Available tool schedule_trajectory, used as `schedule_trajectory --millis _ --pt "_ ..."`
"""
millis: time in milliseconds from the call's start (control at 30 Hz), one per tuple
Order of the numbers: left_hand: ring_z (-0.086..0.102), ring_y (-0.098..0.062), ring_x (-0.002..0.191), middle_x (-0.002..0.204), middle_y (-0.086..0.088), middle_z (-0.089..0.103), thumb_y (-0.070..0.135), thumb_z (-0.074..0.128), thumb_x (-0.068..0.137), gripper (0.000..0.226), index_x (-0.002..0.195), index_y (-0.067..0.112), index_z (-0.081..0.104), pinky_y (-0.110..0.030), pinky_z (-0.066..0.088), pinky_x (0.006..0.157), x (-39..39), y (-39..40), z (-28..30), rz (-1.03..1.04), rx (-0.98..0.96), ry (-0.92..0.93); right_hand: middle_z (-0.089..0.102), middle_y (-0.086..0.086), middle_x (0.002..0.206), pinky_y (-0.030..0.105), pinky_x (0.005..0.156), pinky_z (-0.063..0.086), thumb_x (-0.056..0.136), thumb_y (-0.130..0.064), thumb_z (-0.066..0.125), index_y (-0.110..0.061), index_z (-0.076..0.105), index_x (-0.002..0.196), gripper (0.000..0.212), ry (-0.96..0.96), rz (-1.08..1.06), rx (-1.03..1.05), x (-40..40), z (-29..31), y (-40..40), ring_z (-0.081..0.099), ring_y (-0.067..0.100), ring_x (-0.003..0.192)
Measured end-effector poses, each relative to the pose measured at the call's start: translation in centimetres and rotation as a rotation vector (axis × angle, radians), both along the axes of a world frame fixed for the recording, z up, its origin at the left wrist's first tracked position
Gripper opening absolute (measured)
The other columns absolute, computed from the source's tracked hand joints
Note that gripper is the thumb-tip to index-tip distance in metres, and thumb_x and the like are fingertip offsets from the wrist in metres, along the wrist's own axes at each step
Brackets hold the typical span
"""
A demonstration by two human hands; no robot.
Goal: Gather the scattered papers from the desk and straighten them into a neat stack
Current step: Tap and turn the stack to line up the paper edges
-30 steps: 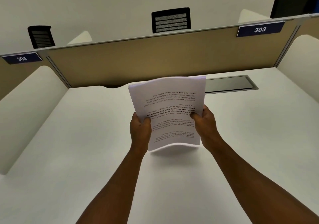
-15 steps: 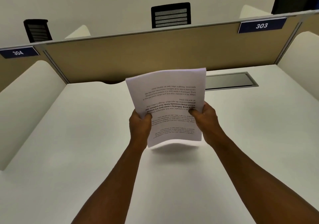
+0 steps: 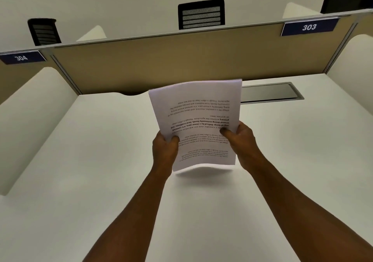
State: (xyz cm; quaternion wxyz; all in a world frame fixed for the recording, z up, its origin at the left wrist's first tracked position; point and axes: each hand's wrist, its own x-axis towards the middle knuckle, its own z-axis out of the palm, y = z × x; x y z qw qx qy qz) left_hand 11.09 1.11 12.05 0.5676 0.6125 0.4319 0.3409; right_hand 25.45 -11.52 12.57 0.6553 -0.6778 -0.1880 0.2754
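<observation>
A stack of printed papers (image 3: 196,120) is gripped at its side edges by both hands, thumbs pressed on the front sheet. The left hand (image 3: 164,150) is closed on the left edge, the right hand (image 3: 241,140) on the right edge. The stack is held nearly upright just above the white desk (image 3: 101,181), its bottom edge lifted clear, with a faint shadow beneath. The text is seen upside down. Beyond the right hand, a grey cable flap (image 3: 270,94) is set into the desk. Farther out, a tan partition (image 3: 161,63) is seen, with number plates 304 (image 3: 21,57) to the left and 303 (image 3: 308,27) to the right. Black chair backs (image 3: 201,14) are visible above it.
</observation>
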Motion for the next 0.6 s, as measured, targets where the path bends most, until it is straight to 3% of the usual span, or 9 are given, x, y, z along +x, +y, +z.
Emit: schedule_trajectory --millis 200,367,467,600 --pt "0.065 -0.017 0.092 0.103 0.003 0.070 0.015 0.057 0.073 0.037 0.109 0.021 0.062 -0.029 0.054 0.074 -0.5 0.5 0.4 -0.037 0.005 -0.075 0.071 -0.005 0.105 0.039 0.082 0.055 0.086 -0.007 0.067 -0.032 0.065 0.098 0.028 -0.010 0.014 0.089 0.3 0.8 -0.5 0.067 0.023 0.098" --pt "0.063 -0.019 0.096 0.100 0.006 0.067 0.004 0.059 0.089 0.029 0.111 0.023 0.060 -0.024 0.051 0.069 -0.9 0.0 -2.2 -0.036 -0.050 0.015 0.071 -0.005 0.104 0.044 0.086 0.056 0.088 -0.012 0.066 -0.036 0.064 0.098 0.026 0.020 0.020 0.006 -0.6 -1.4 -0.7 0.066 0.026 0.101" --pt "0.064 -0.021 0.097 0.098 0.007 0.067 0.007 0.058 0.089 0.026 0.103 0.029 0.059 -0.025 0.050 0.068 -0.9 -0.3 -2.2 -0.047 -0.065 0.009 0.070 -0.004 0.106 0.046 0.086 0.056 0.090 -0.013 0.064 -0.035 0.063 0.100 0.024 0.020 0.019 -0.004 -0.9 -1.4 -0.7 0.065 0.027 0.102" --pt "0.065 -0.022 0.098 0.104 0.001 0.068 0.006 0.056 0.089 0.028 0.110 0.023 0.060 -0.029 0.054 0.072 -0.6 -0.1 -0.9 -0.051 -0.016 -0.040 0.070 -0.005 0.104 0.041 0.082 0.056 0.089 -0.011 0.065 -0.034 0.062 0.101 0.026 -0.042 0.003 0.031 -0.5 0.3 -0.7 0.066 0.025 0.097"
